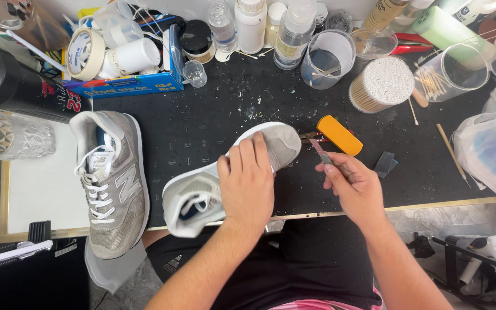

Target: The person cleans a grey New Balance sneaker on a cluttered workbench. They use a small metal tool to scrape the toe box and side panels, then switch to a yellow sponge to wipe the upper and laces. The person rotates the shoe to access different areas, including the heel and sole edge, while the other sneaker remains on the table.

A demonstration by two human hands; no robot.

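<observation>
My left hand [249, 183] grips a grey suede sneaker [279, 140] over its middle, with the toe pointing up and to the right above the black work mat [202, 126]. My right hand [351, 181] pinches a small grey metal tool [321, 152], and its tip sits just right of the sneaker's toe. A second grey sneaker [113, 183] with white laces lies on its own at the left, partly on a white board [38, 189].
An orange-handled brush [338, 135] lies behind the tool. Bottles, cups, a tub of cotton swabs [381, 83], a tape roll [84, 53] and a blue box [127, 85] crowd the back. A plastic bag [492, 143] sits right, a glass [7, 135] left.
</observation>
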